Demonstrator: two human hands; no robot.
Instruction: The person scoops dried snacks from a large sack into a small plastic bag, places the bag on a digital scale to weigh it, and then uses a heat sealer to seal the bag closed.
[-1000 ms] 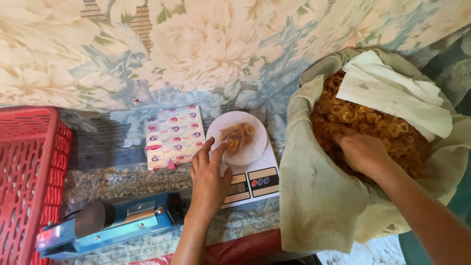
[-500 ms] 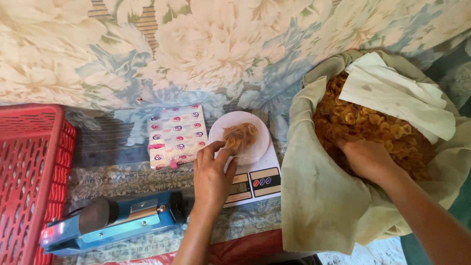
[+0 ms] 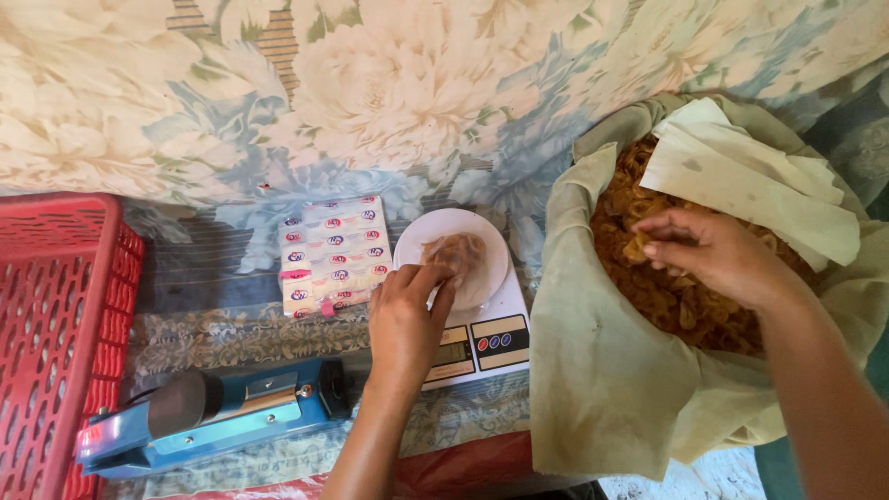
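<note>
My left fingers (image 3: 435,281) are pinched on the clear bag of chips (image 3: 456,254), holding its near edge on the white plate (image 3: 486,278). Right fingers (image 3: 662,248) are closed on a few fried chips (image 3: 637,248), lifted just above the heap.

Left to right:
- Red plastic basket (image 3: 56,324) at the far left edge, mesh walls, cut off by the frame.
- Blue heat sealer (image 3: 213,417) just beside the basket, lying lengthwise on the patterned worktop (image 3: 231,333), black knob on its left end.
- Stack of small flat packets (image 3: 331,255) behind the sealer, white with red and blue marks, against the floral cloth (image 3: 370,93) backdrop.
- My left hand (image 3: 407,324) comes up from the bottom edge, over the front of the white digital scale (image 3: 482,343). Scale display is partly covered by the hand; can't read state.
- Plate sits on the scale; the bag lies on the plate, a small amount of chips inside.
- Big pale green cloth-lined container (image 3: 611,370) on the right, touching the scale's right side. Full of golden-brown chips (image 3: 685,315).
- White paper sheet (image 3: 750,185) is folded over the far rim of the heap.
- My right hand (image 3: 713,259) is over the middle of the heap, forearm running off bottom right.
</note>
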